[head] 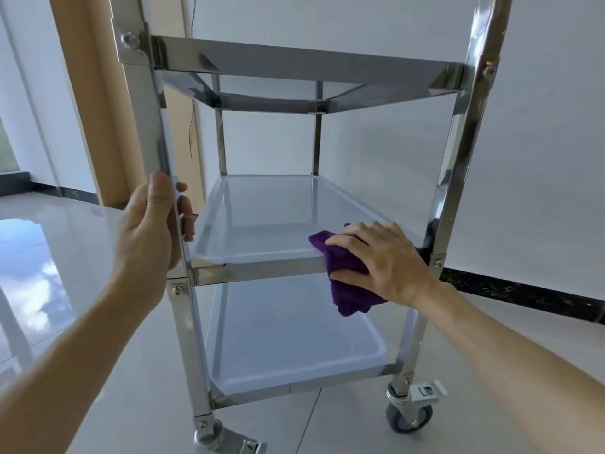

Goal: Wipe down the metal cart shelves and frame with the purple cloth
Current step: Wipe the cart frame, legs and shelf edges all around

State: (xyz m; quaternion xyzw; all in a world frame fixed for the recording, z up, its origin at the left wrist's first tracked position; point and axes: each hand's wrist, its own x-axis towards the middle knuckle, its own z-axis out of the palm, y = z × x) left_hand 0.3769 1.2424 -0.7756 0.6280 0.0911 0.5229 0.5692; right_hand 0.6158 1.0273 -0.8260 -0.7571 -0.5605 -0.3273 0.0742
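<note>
While draped, purple cloth [348,273] over middle shelf [262,221]

Cart [307,67] before you, three shelves stacked.
Your left hand [147,231] grips the near-left post [147,126]; your right hand [383,260] presses the cloth [347,283] over the middle shelf's [271,221] front-right rim. Bottom shelf [294,335] beneath; caster [409,414] at lower right.
</note>
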